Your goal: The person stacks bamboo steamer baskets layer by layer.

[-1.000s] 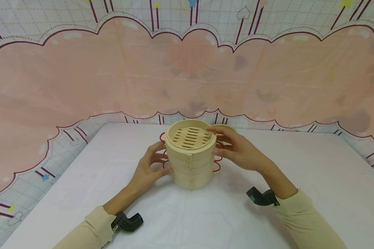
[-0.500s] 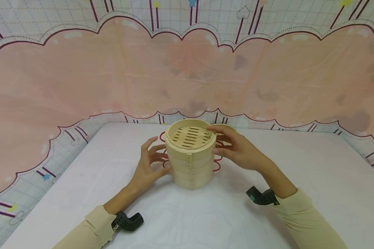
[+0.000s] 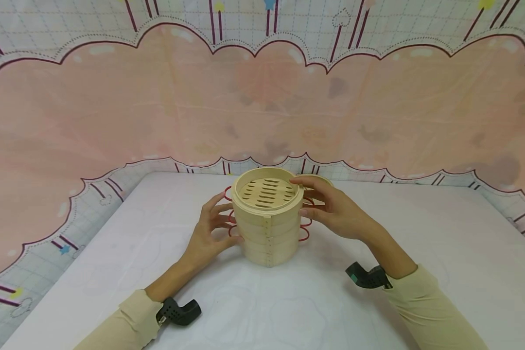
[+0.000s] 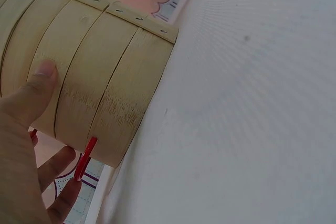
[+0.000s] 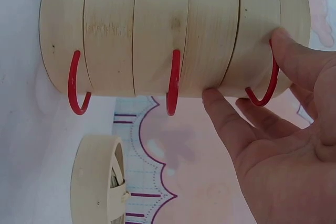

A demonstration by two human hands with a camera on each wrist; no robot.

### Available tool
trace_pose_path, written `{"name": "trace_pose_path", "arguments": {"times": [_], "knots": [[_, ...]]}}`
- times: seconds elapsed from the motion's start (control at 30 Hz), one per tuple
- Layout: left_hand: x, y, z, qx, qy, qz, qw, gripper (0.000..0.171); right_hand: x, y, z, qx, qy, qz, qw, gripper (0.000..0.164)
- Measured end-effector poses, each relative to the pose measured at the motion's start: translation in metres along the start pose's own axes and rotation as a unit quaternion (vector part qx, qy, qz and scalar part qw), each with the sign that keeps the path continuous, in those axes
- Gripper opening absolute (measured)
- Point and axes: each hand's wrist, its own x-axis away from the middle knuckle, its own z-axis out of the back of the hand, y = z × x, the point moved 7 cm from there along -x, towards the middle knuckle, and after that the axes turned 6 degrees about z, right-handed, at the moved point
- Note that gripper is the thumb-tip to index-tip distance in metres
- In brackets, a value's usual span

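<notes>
A stack of bamboo steamer baskets [image 3: 269, 243] with red handles stands upright on the table, its slotted inner base [image 3: 267, 193] showing at the top. My left hand [image 3: 206, 233] holds its left side. In the left wrist view the thumb [image 4: 44, 77] presses the bamboo wall, while fingers sit behind near a red handle [image 4: 85, 158]. On the other side, my right hand [image 3: 339, 209] grips the upper basket, index finger at the rim. The right wrist view shows the thumb [image 5: 294, 51] against the wall by the top red handle [image 5: 270, 85], other fingertips touching the side.
A low round bamboo piece with a strip across its face [image 5: 86, 182] stands on the table behind the stack, partly hidden in the head view. White cloth covers the table [image 3: 262, 311]. A printed pink backdrop [image 3: 245, 112] rises behind it.
The left index finger was lifted away from the stack half a second ago and has come back toward the upper red handle. The stack and the right hand have stayed in place.
</notes>
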Motion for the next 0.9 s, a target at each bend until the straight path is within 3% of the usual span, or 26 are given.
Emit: {"name": "trace_pose_path", "arguments": {"times": [0.4,0.7,0.9], "knots": [[0.0007,0.001,-0.0006,-0.023,0.001,0.002,0.9997,0.093,-0.0004,0.0022,0.0008,0.0,-0.002,0.002,1.0,0.058],[0.0027,0.0052,0.001,-0.025,0.009,-0.033,0.9991,0.095,0.001,0.0005,-0.0023,0.008,0.002,0.005,1.0,0.057],[0.0032,0.0048,0.0018,-0.024,0.001,-0.035,0.9991,0.095,0.0019,-0.0014,-0.0037,0.006,0.004,0.004,1.0,0.056]]}}
